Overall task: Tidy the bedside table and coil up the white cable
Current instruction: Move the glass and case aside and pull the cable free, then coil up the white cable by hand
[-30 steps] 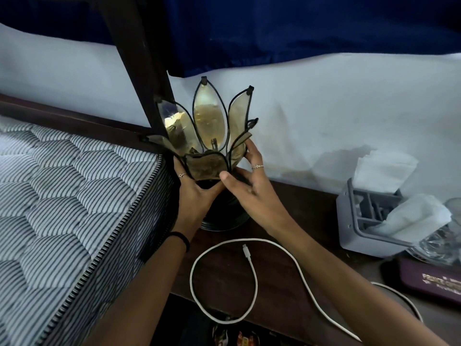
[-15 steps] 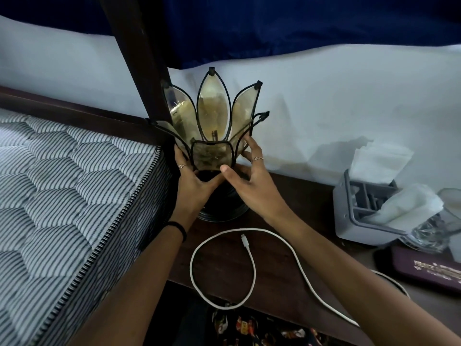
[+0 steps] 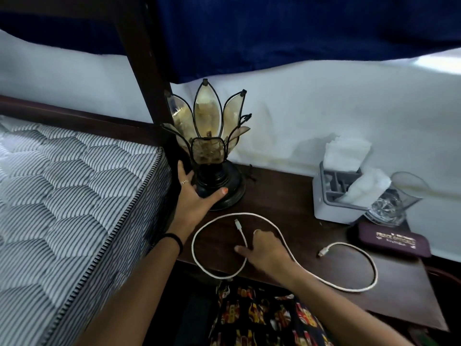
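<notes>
Left hand [image 3: 197, 198] grips the base of the one lamp [image 3: 212, 156] at frame centre; the right hand [image 3: 264, 248], fingers curled, pinches the single white cable [image 3: 336, 283] looped lower centre on the bedside table [image 3: 287, 196]. Half a second ago both hands cupped the lamp's petals; the right has dropped away. One tissue holder [image 3: 326, 208], one glass [image 3: 394, 203], one case [image 3: 394, 239] sit right.

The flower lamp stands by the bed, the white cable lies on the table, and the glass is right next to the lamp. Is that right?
Not quite. The head view shows the glass at the far end of the table, beside the grey tissue holder, well apart from the flower lamp. The lamp does stand by the bed, and the white cable does lie on the table.
</notes>
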{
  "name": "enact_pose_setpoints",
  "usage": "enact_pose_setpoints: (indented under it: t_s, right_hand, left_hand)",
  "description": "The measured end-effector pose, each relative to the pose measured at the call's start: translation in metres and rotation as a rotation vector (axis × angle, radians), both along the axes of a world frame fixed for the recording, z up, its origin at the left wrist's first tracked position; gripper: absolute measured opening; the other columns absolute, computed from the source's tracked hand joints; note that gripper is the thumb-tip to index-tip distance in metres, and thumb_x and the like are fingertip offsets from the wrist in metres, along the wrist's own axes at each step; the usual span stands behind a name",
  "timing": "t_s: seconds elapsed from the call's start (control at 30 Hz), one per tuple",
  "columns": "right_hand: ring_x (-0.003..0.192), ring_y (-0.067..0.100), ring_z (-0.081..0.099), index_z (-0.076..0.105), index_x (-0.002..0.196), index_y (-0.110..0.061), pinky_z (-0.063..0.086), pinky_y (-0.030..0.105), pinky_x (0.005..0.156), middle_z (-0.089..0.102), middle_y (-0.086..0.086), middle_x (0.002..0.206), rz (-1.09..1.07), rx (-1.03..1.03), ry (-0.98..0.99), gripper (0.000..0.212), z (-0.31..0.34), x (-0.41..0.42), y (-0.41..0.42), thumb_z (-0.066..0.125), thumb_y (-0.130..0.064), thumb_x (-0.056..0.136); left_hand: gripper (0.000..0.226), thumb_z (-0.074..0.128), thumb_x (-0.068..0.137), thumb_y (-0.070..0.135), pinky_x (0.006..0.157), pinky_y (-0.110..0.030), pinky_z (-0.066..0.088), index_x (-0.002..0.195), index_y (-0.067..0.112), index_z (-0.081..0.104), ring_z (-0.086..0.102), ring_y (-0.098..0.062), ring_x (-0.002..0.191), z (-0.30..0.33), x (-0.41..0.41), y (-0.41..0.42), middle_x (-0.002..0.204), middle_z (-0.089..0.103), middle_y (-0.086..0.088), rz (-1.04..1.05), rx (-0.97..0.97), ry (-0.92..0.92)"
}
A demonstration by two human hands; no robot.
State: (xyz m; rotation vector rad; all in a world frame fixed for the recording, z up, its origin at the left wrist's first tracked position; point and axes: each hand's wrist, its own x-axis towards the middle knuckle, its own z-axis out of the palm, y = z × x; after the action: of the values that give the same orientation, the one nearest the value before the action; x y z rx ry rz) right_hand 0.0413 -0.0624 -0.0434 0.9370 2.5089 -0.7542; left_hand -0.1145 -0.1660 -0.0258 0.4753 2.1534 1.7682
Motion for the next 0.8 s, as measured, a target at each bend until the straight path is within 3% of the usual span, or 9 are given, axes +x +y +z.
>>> enact_pose_setpoints:
  t_s: [0.1, 0.2, 0.3, 0.4, 0.47, 0.53, 0.63, 0.7, 0.8]
  right_hand:
    - [0.122, 0.033, 0.048, 0.046, 0.126, -0.007, 0.046, 0.04, 0.094, 0.049, 0.012, 0.129, -0.051, 0.033, 0.019, 0.042, -0.008, 0.005, -0.028, 0.057, -0.027, 0.091]
    - [0.117, 0.034, 0.053, 0.053, 0.117, -0.007, 0.047, 0.039, 0.09, 0.055, 0.013, 0.123, -0.164, -0.006, 0.076, 0.028, -0.008, 0.014, -0.044, 0.051, -0.012, 0.089]
    - [0.106, 0.035, 0.06, 0.06, 0.105, -0.005, 0.049, 0.035, 0.082, 0.062, 0.014, 0.111, -0.304, -0.057, 0.151, 0.026, 0.002, 0.028, -0.038, 0.06, -0.018, 0.082]
    - [0.07, 0.018, 0.067, 0.068, 0.084, 0.0, 0.053, 0.033, 0.072, 0.066, 0.013, 0.072, -0.362, -0.19, 0.326, 0.013, 0.021, 0.044, -0.023, 0.062, -0.009, 0.076]
    - [0.056, 0.013, 0.062, 0.064, 0.075, -0.007, 0.054, 0.036, 0.072, 0.065, 0.009, 0.063, -0.319, -0.28, 0.477, 0.008, 0.039, 0.058, -0.017, 0.06, 0.001, 0.075]
    - [0.063, 0.016, 0.063, 0.059, 0.071, -0.019, 0.054, 0.036, 0.074, 0.068, 0.008, 0.073, -0.15, -0.273, 0.594, 0.024, 0.059, 0.076, -0.01, 0.059, 0.003, 0.081]
    - [0.067, 0.007, 0.062, 0.054, 0.084, -0.031, 0.051, 0.022, 0.069, 0.066, -0.006, 0.073, 0.073, -0.246, 0.672, 0.031, 0.087, 0.105, -0.004, 0.056, 0.0, 0.088]
    - [0.066, 0.002, 0.059, 0.051, 0.088, -0.035, 0.047, 0.018, 0.065, 0.063, -0.011, 0.07, 0.125, -0.19, 0.75, 0.033, 0.105, 0.131, -0.002, 0.057, -0.002, 0.089]
    - [0.064, 0.008, 0.055, 0.048, 0.091, -0.033, 0.046, 0.025, 0.063, 0.061, -0.007, 0.07, 0.13, -0.173, 0.863, 0.032, 0.125, 0.155, 0.001, 0.057, -0.002, 0.089]
  left_hand:
    - [0.122, 0.083, 0.068, 0.017, 0.106, -0.032, 0.034, 0.148, 0.028, -0.008, 0.036, -0.009, 0.128, 0.0, 0.026, -0.017, 0.144, 0.03, 0.005, -0.031, -0.031, -0.029]
    - [0.11, 0.081, 0.071, 0.015, 0.108, -0.028, 0.03, 0.149, 0.019, 0.004, 0.034, -0.007, 0.129, 0.005, 0.051, -0.035, 0.143, 0.033, 0.006, -0.076, -0.132, 0.021]
    - [0.088, 0.077, 0.075, 0.02, 0.112, -0.04, 0.031, 0.146, 0.015, 0.024, 0.033, -0.02, 0.136, 0.015, 0.069, -0.05, 0.149, 0.032, -0.003, -0.122, -0.291, 0.093]
    - [0.062, 0.073, 0.079, 0.021, 0.106, -0.028, 0.034, 0.134, 0.017, 0.046, 0.043, -0.018, 0.129, 0.035, 0.083, -0.056, 0.139, 0.046, -0.003, -0.245, -0.401, 0.26]
    - [0.052, 0.07, 0.082, 0.021, 0.1, -0.017, 0.031, 0.13, 0.017, 0.051, 0.045, -0.015, 0.126, 0.052, 0.092, -0.054, 0.136, 0.05, -0.002, -0.375, -0.458, 0.403]
    - [0.052, 0.067, 0.086, 0.024, 0.101, -0.016, 0.027, 0.134, 0.017, 0.048, 0.04, -0.013, 0.13, 0.069, 0.102, -0.048, 0.142, 0.045, -0.002, -0.509, -0.5, 0.486]
    - [0.048, 0.058, 0.091, 0.033, 0.099, -0.018, 0.031, 0.135, 0.016, 0.048, 0.042, -0.014, 0.129, 0.095, 0.122, -0.035, 0.142, 0.046, -0.002, -0.669, -0.55, 0.538]
    - [0.034, 0.051, 0.094, 0.035, 0.088, -0.025, 0.043, 0.12, 0.014, 0.06, 0.058, -0.018, 0.111, 0.113, 0.141, -0.028, 0.121, 0.063, -0.006, -0.755, -0.574, 0.533]
    - [0.036, 0.042, 0.098, 0.035, 0.063, -0.026, 0.051, 0.086, 0.012, 0.067, 0.069, -0.015, 0.07, 0.133, 0.165, -0.023, 0.074, 0.07, -0.001, -0.847, -0.42, 0.168]
